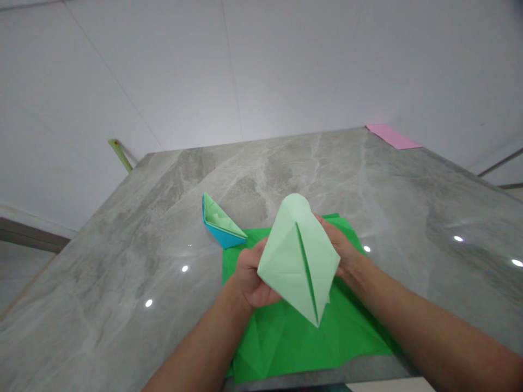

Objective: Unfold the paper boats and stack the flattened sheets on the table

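A pale green folded paper (286, 256) is held up between my two hands, with a slit-like fold running down its middle to a point near me. My left hand (253, 277) grips its left side, the fingers partly behind the paper. On the other side my right hand (339, 242) holds the right edge, most of its fingers hidden by the paper. Beneath both hands lie creased bright green sheets (286, 348). A folded paper boat (224, 226), blue outside and light green inside, rests at the sheets' upper left corner.
The grey marble-patterned table (122, 261) reaches back to a white wall (196, 71). A pink paper (392, 137) lies at the far right corner by the wall. Past the table's far left corner there is a green strip (120, 155).
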A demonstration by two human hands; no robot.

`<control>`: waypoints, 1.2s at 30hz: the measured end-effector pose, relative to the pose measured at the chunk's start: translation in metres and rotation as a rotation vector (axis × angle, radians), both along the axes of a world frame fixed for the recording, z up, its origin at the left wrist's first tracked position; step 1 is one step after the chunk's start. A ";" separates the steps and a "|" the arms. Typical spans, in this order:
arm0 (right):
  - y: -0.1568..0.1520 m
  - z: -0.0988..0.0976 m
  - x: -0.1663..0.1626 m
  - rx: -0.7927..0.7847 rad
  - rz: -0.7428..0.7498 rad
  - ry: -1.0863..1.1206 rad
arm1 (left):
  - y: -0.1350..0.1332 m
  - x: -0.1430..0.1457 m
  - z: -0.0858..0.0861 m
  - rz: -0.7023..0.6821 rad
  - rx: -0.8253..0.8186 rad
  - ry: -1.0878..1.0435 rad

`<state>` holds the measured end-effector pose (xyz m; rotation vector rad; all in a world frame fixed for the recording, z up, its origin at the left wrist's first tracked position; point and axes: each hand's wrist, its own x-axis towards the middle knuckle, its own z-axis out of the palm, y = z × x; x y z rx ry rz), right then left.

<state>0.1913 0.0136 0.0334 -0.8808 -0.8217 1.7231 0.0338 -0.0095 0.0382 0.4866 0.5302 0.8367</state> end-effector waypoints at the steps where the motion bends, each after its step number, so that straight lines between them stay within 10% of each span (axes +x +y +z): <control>1: 0.000 0.000 0.002 -0.010 0.031 0.011 | -0.001 0.000 0.001 -0.010 0.010 0.004; 12: 0.012 0.009 0.024 0.103 -0.062 -0.026 | 0.009 -0.007 0.022 0.245 0.237 0.164; 22: 0.012 0.009 0.018 0.090 0.135 -0.041 | 0.008 -0.008 0.011 -0.270 0.166 0.192; 36: 0.012 0.003 0.016 0.175 -0.099 -0.044 | 0.013 0.008 0.006 0.081 0.034 0.285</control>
